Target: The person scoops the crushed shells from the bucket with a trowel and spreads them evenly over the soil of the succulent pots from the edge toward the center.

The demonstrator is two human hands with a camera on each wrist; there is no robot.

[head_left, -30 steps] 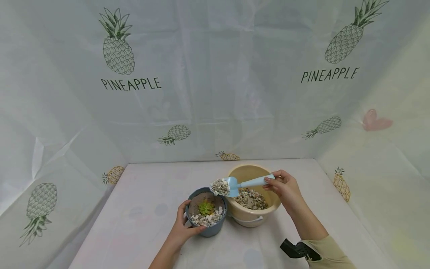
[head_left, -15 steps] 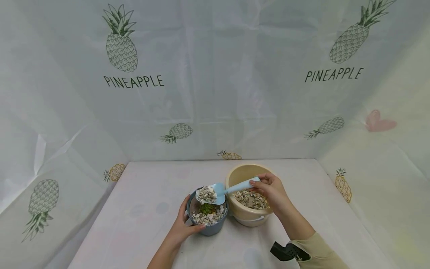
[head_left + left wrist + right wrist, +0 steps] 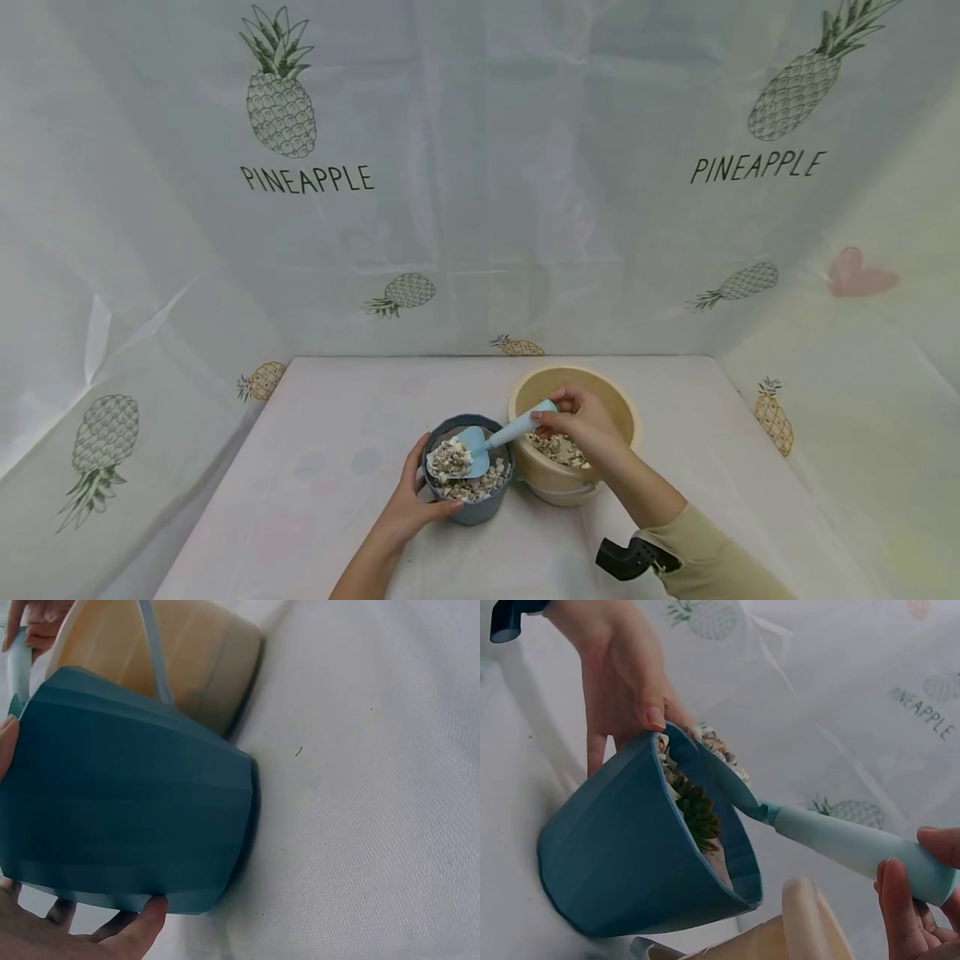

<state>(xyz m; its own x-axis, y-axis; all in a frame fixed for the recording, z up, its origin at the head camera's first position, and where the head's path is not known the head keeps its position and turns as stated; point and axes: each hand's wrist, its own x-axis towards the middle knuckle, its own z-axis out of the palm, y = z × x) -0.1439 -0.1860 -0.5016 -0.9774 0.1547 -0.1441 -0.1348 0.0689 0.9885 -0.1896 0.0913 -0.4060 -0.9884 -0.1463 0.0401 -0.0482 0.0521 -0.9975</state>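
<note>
A light-blue trowel [image 3: 516,428] is held by the end of its handle in my right hand [image 3: 587,423]. Its blade, heaped with pebbles [image 3: 450,459], hovers over the blue flowerpot [image 3: 474,510]. My left hand [image 3: 408,504] grips that pot around its left side, with the thumb at the front rim. In the right wrist view a green succulent [image 3: 697,814] grows inside the pot; from the head the blade hides it. Pale stones lie on the soil in the pot.
A cream bucket [image 3: 626,400] with a handle stands right beside the pot, several stones in its bottom. Both rest on a white-covered table [image 3: 315,517]. A pineapple-print sheet [image 3: 480,208] hangs behind and at the sides.
My right hand has carried the loaded trowel left and down, from over the bucket's edge to above the pot. The blade now covers the succulent. My left hand stays on the pot.
</note>
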